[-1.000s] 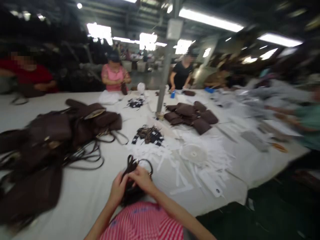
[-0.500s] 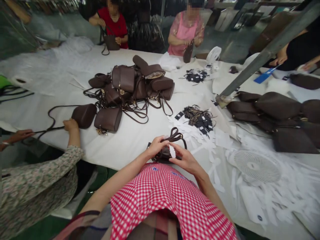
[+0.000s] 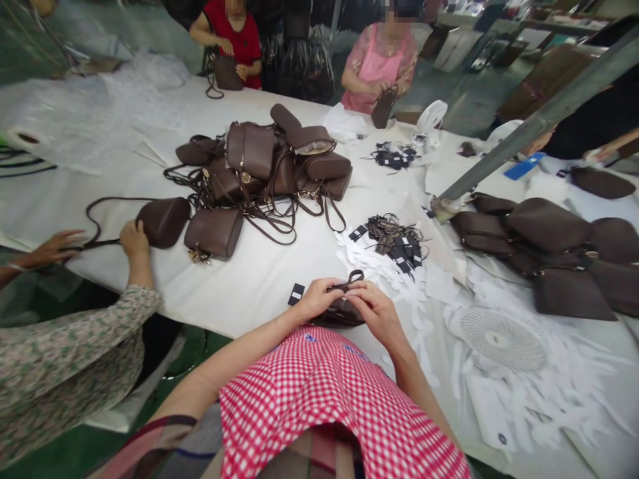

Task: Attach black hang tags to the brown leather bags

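Note:
Close against my apron, a small dark brown handbag (image 3: 342, 315) lies at the table's front edge. My left hand (image 3: 322, 298) is closed over its top, gripping the gathered strap (image 3: 356, 274), whose loop sticks up between my hands. The fingers of my right hand (image 3: 373, 305) are pinched together at the same spot, meeting my left fingertips. A sliver of white strip (image 3: 345, 298) shows between the fingertips; the rest of it is hidden. Left of the bag lies a black tag (image 3: 296, 294) with a white label.
Brown handbags (image 3: 249, 156) are heaped ahead, more bags (image 3: 554, 229) to the right. Black tags (image 3: 394, 239) and white strips (image 3: 544, 406) lie about, with a white fan (image 3: 499, 338). A metal pole (image 3: 524, 126) slants across. A co-worker's hand (image 3: 134, 238) holds a bag at left; others work opposite.
My hands have come closer together over the bag. The white strip, plainly seen before, is now mostly covered by my fingers, and less of the strap loop shows. The black tag is more exposed.

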{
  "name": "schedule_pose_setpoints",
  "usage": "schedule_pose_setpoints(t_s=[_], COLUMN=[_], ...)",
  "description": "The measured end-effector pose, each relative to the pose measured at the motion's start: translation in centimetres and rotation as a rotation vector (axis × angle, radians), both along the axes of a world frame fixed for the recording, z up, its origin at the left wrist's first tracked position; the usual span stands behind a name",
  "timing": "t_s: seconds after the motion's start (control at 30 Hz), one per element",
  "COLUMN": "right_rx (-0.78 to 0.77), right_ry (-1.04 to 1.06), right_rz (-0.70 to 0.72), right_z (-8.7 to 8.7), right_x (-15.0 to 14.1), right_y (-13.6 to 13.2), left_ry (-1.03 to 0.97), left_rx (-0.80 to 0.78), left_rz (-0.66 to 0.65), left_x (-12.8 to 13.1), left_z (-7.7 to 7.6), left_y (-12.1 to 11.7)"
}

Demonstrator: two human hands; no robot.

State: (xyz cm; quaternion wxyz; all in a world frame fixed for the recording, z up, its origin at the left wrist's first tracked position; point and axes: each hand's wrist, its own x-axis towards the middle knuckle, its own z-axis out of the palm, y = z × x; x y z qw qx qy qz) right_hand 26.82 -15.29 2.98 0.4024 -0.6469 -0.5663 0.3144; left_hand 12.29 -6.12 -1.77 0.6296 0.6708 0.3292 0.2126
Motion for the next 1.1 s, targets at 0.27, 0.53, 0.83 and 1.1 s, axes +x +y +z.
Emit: schedule_pose_setpoints(t_s=[0.27, 0.53, 0.83, 1.1], right_rx=[-0.361, -0.49, -0.528, -0.531], right_ry=[0.3, 0.306, 0.54, 0.473], right_rz=[-0.256, -0.302, -0.233, -0.216], right_z=[-2.8, -2.5, -2.1, -2.5], right_x=[0.0, 0.1, 0.3, 0.3], right_y=[0.4, 1.3, 1.3, 1.7], left_ry=[0.058, 0.104, 0.197, 0.162], left_rx=[0.194, 0.416, 0.528, 0.353], left_rz=[-0.043, -0.183, -0.306, -0.181], left_x=[-0.2, -0.3, -0.8, -0.6], left_z=[0.1, -0.4, -0.2, -0.3], left_y=[-0.4, -0.7, -0.6, -0.8])
